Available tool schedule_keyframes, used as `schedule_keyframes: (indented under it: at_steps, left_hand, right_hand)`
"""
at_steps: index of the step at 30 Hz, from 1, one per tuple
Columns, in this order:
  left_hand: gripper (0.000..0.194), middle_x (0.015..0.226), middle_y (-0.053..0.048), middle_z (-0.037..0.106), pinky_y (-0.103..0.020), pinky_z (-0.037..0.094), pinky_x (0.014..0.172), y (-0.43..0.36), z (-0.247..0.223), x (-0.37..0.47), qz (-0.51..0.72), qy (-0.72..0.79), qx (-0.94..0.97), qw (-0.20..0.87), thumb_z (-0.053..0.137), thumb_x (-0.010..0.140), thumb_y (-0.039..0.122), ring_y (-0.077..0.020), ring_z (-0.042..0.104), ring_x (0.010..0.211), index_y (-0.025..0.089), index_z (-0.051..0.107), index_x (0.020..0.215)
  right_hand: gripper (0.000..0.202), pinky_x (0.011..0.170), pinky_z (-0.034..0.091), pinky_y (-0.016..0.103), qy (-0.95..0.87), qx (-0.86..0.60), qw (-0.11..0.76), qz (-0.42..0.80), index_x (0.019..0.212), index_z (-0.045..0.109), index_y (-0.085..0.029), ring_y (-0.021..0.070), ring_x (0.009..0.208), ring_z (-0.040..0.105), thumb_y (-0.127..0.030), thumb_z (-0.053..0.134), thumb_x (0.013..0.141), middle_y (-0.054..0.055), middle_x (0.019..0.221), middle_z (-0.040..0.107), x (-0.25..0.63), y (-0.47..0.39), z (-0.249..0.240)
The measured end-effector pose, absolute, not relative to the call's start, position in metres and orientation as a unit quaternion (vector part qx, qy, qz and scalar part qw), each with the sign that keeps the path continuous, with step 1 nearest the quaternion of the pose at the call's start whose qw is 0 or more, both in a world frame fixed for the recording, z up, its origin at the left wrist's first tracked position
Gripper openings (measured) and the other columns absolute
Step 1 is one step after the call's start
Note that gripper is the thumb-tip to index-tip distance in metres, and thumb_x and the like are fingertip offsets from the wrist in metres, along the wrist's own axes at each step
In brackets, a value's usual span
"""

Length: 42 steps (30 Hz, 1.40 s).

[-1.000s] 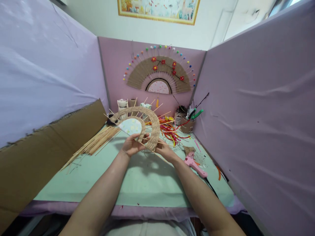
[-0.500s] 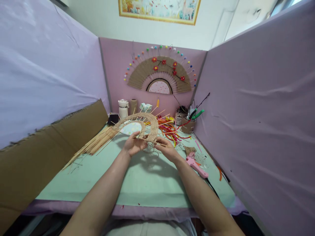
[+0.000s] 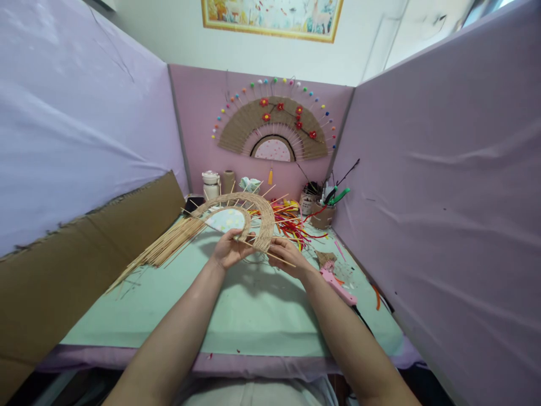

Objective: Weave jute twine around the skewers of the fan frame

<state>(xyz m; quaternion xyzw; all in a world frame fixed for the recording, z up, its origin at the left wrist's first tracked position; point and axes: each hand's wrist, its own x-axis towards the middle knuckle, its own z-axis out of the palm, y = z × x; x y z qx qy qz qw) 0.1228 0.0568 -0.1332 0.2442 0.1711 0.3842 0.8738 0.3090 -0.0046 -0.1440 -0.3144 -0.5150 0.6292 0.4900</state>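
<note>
The woven fan (image 3: 264,219) is held above the near-middle part of the table (image 3: 253,332), tilted. I judge it is light; the cord band should be soft and dry, not slippery, but the thin sticks are stiff and could snap under bending. The safest hold is probably near the pale centre panel (image 3: 227,219), where the sticks come together. The left hand (image 3: 230,250) pinches there, at the panel's near right corner. The right hand (image 3: 288,257) has bent fingers touching the band's near end; whether they pinch cord or stick, I cannot tell. Loose sticks (image 3: 164,245) lie to the left, a pink glue gun (image 3: 338,286) to the right, and a larger fan (image 3: 273,110) hangs on the far side.
</note>
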Motion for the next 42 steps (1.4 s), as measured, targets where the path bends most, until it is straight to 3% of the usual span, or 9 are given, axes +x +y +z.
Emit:
schedule_keyframes:
  at_steps: [3,11,16,26,33,39,42]
  left_hand:
    - [0.022,0.075,-0.011,0.069,-0.033,0.055,0.075,0.056,-0.132,0.124,0.387,0.177,0.226,0.877,0.042,0.078,0.016,-0.0211,0.067,0.078,0.008,0.060,0.087]
    - [0.021,0.075,-0.010,0.069,-0.030,0.056,0.071,0.057,-0.130,0.125,0.404,0.165,0.208,0.876,0.042,0.078,0.016,-0.0188,0.067,0.076,0.009,0.059,0.089]
    - [0.020,0.071,-0.010,0.068,-0.030,0.056,0.069,0.055,-0.128,0.126,0.407,0.185,0.205,0.871,0.041,0.078,0.015,-0.0189,0.067,0.071,0.009,0.059,0.086]
    - [0.018,0.070,-0.008,0.068,-0.032,0.056,0.071,0.056,-0.131,0.125,0.411,0.200,0.239,0.857,0.044,0.076,0.014,-0.0183,0.066,0.070,0.011,0.061,0.083]
    - [0.018,0.071,-0.009,0.068,-0.032,0.056,0.070,0.057,-0.130,0.120,0.409,0.203,0.252,0.853,0.044,0.077,0.015,-0.0188,0.066,0.071,0.010,0.061,0.081]
    - [0.019,0.069,-0.009,0.066,-0.028,0.055,0.058,0.058,-0.127,0.115,0.393,0.231,0.300,0.838,0.045,0.076,0.013,-0.0175,0.064,0.064,0.010,0.063,0.081]
    - [0.019,0.069,-0.009,0.066,-0.028,0.054,0.060,0.061,-0.125,0.112,0.387,0.228,0.340,0.826,0.045,0.075,0.012,-0.0173,0.064,0.065,0.009,0.064,0.079]
  right_hand:
    - [0.026,0.042,0.020,0.017,-0.508,-0.318,0.487,0.636,0.075,0.053,-0.018,0.0034,0.044,0.024,-0.037,0.070,0.069,-0.008,0.055,0.034,0.313,-0.004,-0.142]
    - [0.034,0.041,0.011,0.019,-0.516,-0.309,0.472,0.644,0.072,0.053,-0.018,0.0043,0.045,0.018,-0.043,0.074,0.063,-0.009,0.053,0.027,0.314,-0.005,-0.143]
    - [0.033,0.041,0.012,0.021,-0.537,-0.332,0.483,0.607,0.060,0.053,-0.016,0.0043,0.042,0.017,-0.044,0.070,0.067,-0.008,0.046,0.027,0.309,-0.002,-0.149]
    - [0.033,0.042,0.018,0.022,-0.572,-0.374,0.501,0.531,0.061,0.056,-0.016,0.0058,0.041,0.027,-0.047,0.068,0.068,-0.006,0.046,0.036,0.309,-0.003,-0.150]
    - [0.028,0.047,0.026,0.023,-0.593,-0.420,0.549,0.413,0.061,0.060,-0.017,0.0083,0.049,0.036,-0.043,0.070,0.065,-0.003,0.052,0.047,0.317,0.000,-0.145]
    - [0.029,0.046,0.026,0.023,-0.563,-0.421,0.575,0.418,0.062,0.059,-0.017,0.0080,0.048,0.035,-0.044,0.070,0.064,-0.004,0.053,0.044,0.327,0.006,-0.145]
    - [0.029,0.046,0.025,0.023,-0.561,-0.413,0.568,0.438,0.064,0.059,-0.017,0.0074,0.047,0.034,-0.043,0.070,0.065,-0.005,0.053,0.043,0.330,0.006,-0.145]
